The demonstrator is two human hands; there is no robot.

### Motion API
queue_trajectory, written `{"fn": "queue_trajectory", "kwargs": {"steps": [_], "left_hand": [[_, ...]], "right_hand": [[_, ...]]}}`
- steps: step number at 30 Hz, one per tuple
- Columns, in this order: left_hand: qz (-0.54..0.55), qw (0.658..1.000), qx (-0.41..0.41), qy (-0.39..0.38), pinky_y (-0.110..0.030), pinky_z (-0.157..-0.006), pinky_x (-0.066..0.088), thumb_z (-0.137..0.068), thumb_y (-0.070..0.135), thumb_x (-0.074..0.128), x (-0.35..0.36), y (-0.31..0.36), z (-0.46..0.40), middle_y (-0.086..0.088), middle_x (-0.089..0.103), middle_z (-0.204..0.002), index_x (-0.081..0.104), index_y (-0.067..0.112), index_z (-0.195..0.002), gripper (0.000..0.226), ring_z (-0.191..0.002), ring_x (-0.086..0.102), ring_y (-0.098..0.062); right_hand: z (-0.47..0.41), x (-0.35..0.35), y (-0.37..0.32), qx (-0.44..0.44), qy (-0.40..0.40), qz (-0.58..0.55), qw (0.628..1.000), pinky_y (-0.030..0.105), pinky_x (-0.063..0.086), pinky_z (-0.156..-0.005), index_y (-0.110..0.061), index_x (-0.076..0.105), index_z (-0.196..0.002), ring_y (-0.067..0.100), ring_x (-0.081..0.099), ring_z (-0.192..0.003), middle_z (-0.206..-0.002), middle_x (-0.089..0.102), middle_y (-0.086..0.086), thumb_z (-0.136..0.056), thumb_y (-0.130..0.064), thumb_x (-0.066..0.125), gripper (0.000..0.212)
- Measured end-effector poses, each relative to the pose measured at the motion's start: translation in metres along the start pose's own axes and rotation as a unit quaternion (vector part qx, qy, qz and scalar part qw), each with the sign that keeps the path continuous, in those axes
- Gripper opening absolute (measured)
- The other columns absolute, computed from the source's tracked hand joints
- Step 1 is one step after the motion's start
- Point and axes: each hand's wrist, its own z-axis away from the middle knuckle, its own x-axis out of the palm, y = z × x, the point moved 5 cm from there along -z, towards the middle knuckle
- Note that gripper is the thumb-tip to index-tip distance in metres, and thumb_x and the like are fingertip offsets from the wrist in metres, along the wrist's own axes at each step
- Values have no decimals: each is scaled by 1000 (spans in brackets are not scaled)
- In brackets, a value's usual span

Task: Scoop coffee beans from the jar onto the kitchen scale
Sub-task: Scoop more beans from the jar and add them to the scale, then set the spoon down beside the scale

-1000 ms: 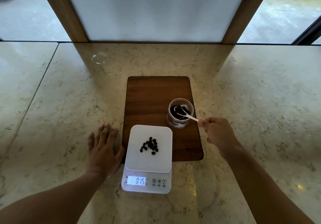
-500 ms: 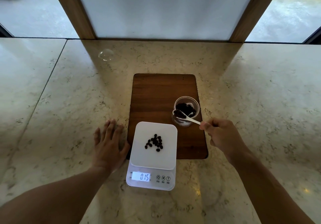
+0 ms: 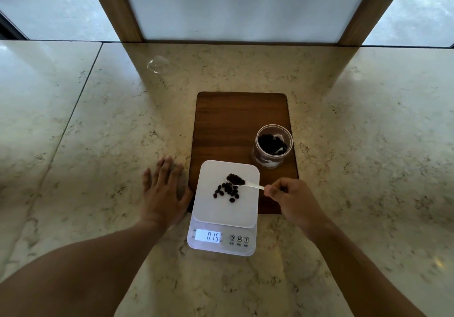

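Right hand [image 3: 292, 200] is pinched on the handle end of a small white plastic spoon [image 3: 248, 184], fingers [image 3: 270, 191] closed tight around it, and the bowl sits out past the fingertips, loaded with dark coffee beans. That bowl hangs over the white square platform of the digital kitchen scale [image 3: 227, 208], just above a loose scatter of dark roasted coffee beans [image 3: 227, 190] lying on the platform; whether the spoon touches them is hard to tell from up here. The display reads 015. The clear round glass jar [image 3: 273, 146], part full of beans, stands on the dark wooden board [image 3: 228, 125] behind the scale. Left hand [image 3: 163, 193] lies flat on the pale marble counter [image 3: 98, 144], fingers spread, holding nothing, beside the scale.
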Motion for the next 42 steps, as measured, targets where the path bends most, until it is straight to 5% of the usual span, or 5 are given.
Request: {"fn": "queue_trajectory", "kwargs": {"steps": [12,20,32,42], "left_hand": [[-2,1000,0,3,-50,-121,0,-88,58,31,7,-5,-1,-8,17,-164,29,22,-150,71,-152,-1,-19],[-4,1000,2,5,-51,-121,1,-88,57,31,5,-4,-1,-8,16,-164,28,21,-150,72,-152,-2,-20],[7,1000,-3,7,-51,-121,1,-88,54,34,5,-3,0,-9,18,-164,30,22,-149,69,-152,1,-21],[9,1000,1,10,-51,-121,0,-89,54,35,5,-3,0,-9,18,-163,31,21,-148,68,-152,2,-22]], "right_hand": [[5,6,-6,-99,41,37,994,22,43,-58,-22,63,-76,5,59,-68,-76,68,-9,-92,-25,64,16],[18,4,1,-171,119,-3,978,7,39,-54,-19,63,-77,0,57,-65,-66,62,-16,-92,-17,65,15],[58,10,46,-54,317,-59,945,29,46,-50,-25,61,-90,13,57,-56,-66,62,-9,-97,-23,57,8],[60,22,69,-7,300,46,953,25,46,-51,-25,59,-79,8,57,-57,-64,60,-12,-93,-21,60,15]]}}
